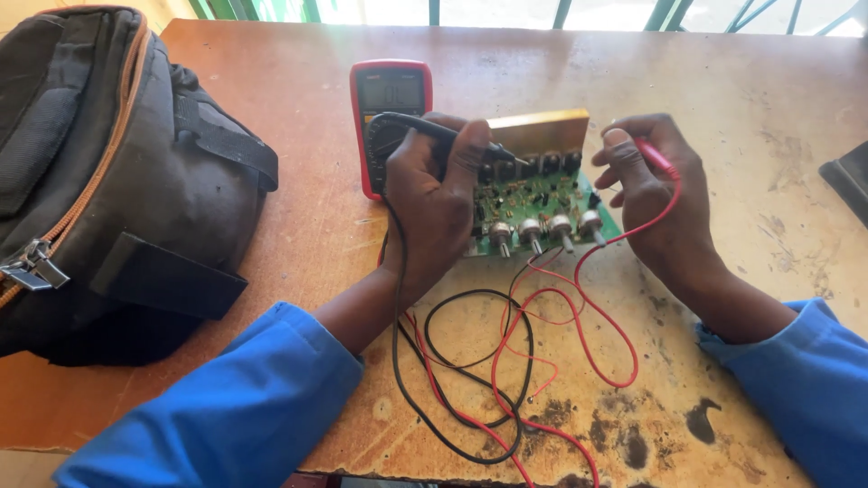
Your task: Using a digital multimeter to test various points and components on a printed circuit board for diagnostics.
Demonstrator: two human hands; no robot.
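A green circuit board (535,201) with several knobs along its front edge and a gold plate at its back lies on the wooden table (741,99). My left hand (434,203) holds a black test probe (425,128), its tip touching the board's dark components. My right hand (655,185) grips a red test probe (658,161) at the board's right end; its tip is hidden by my fingers. A red multimeter (391,90) lies behind my left hand, partly covered by it. Red and black leads (506,361) loop across the table in front of the board.
A large black backpack (108,181) with an orange zip line fills the table's left side. A dark object (850,176) pokes in at the right edge. The table's near edge shows dark burn stains (624,434). Green window bars run along the top.
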